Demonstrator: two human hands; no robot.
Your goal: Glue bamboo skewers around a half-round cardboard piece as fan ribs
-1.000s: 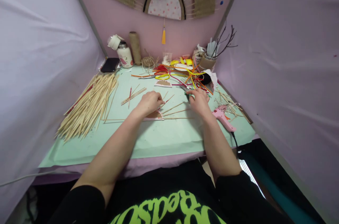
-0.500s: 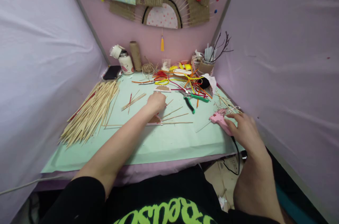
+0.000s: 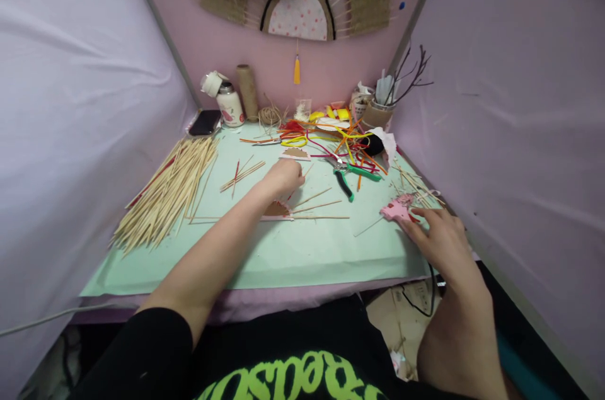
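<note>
My left hand (image 3: 285, 177) is closed, knuckles up, above a brown cardboard half-disc (image 3: 276, 209) with a white edge that lies flat on the table. Its fingertips are hidden, so whatever they pinch does not show. Thin wooden sticks (image 3: 317, 205) fan out from the half-disc to the right, and a stick tip (image 3: 308, 171) pokes out beside the fist. At the right, my right hand (image 3: 442, 239) wraps around the handle of a pink hot glue gun (image 3: 397, 210), which rests on the table with its nozzle end toward the back.
A large pile of bamboo sticks (image 3: 165, 195) covers the table's left side. Green-handled pliers (image 3: 347, 179), yellow-handled scissors (image 3: 293, 142) and tangled coloured pipe cleaners (image 3: 350, 143) lie behind. A second half-disc (image 3: 296, 153) sits beyond my left hand. A bottle (image 3: 230, 105) stands at the back.
My right hand has closed over the glue gun's handle, which showed more before. My left hand stays over the half-disc. The whole view has shifted slightly.
</note>
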